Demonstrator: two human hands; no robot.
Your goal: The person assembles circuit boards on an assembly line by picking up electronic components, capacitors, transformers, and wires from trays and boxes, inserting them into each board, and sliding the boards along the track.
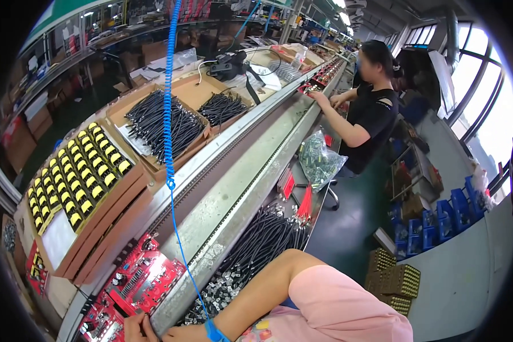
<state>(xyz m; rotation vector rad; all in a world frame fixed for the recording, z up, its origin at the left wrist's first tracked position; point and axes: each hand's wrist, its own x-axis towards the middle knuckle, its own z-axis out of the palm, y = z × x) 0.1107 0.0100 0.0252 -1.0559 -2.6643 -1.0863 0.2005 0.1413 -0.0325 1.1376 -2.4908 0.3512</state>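
Note:
At the lower edge my left hand [139,329] shows only its bent fingers, closed together at the near edge of a red circuit board [148,279]. Whatever they pinch is too small or hidden to name. My right hand [182,333] reaches in beside it from the right, its fingers mostly cut off by the frame. A blue strap [214,330] circles my right wrist, and a coiled blue cord [167,114] runs up from it. Black and metal components sit on the board, which lies on the conveyor line along a metal rail [211,256].
Black cables [262,239] with metal ends lie right of the rail. A bag of green parts [320,157] and red wires [304,202] lie beyond. Stacked trays of yellow-topped parts [80,171] and cable boxes [202,128] stand left. A co-worker [370,114] handles boards farther along.

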